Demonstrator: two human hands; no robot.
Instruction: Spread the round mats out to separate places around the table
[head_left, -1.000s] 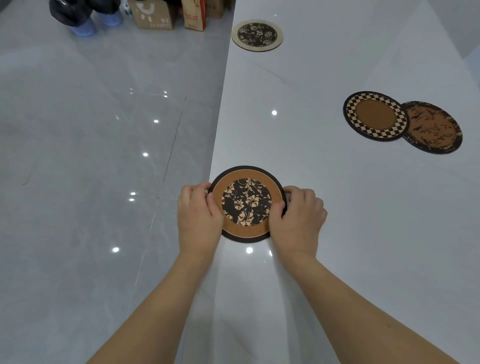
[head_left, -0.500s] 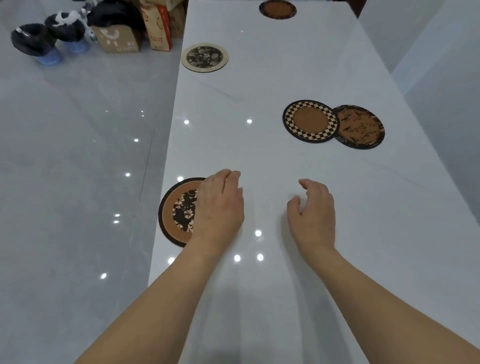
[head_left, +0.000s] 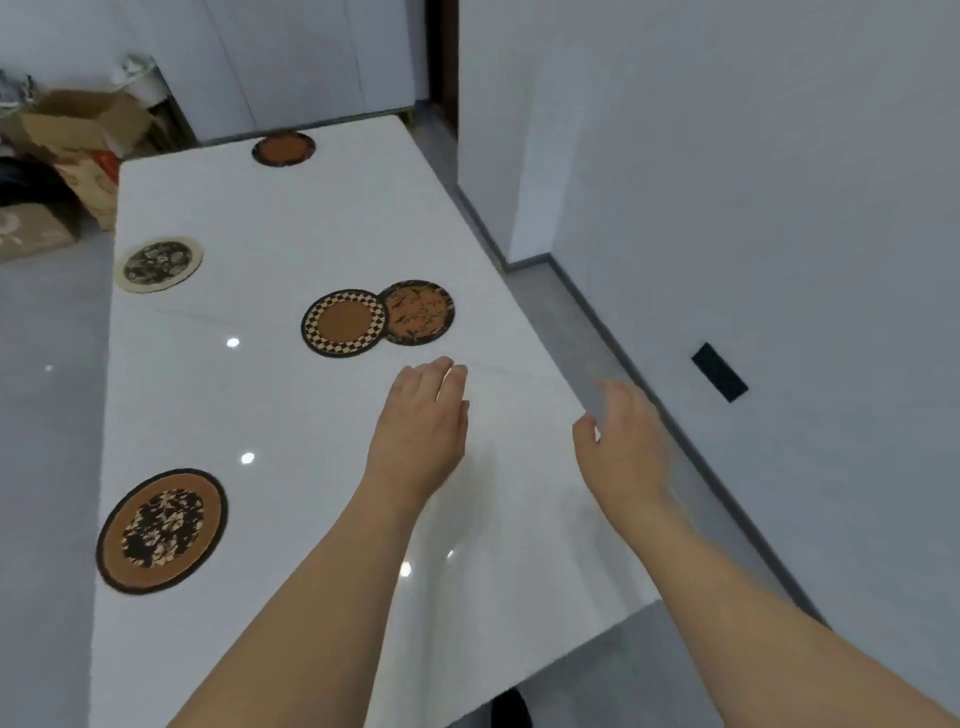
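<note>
Hands: left hand (head_left: 423, 421) and right hand (head_left: 626, 441) both empty, fingers loosely spread, hovering over the surface (head_left: 291, 415).
Done: floral mat (head_left: 162, 530), cream mat (head_left: 158, 263), far brown mat (head_left: 283, 148) each sit alone.
Left: checkered mat (head_left: 344, 322) overlaps the marbled mat (head_left: 423, 312), pair needs splitting.
Containers: open cardboard box (head_left: 78, 124) on the floor, contents can't tell.
</note>
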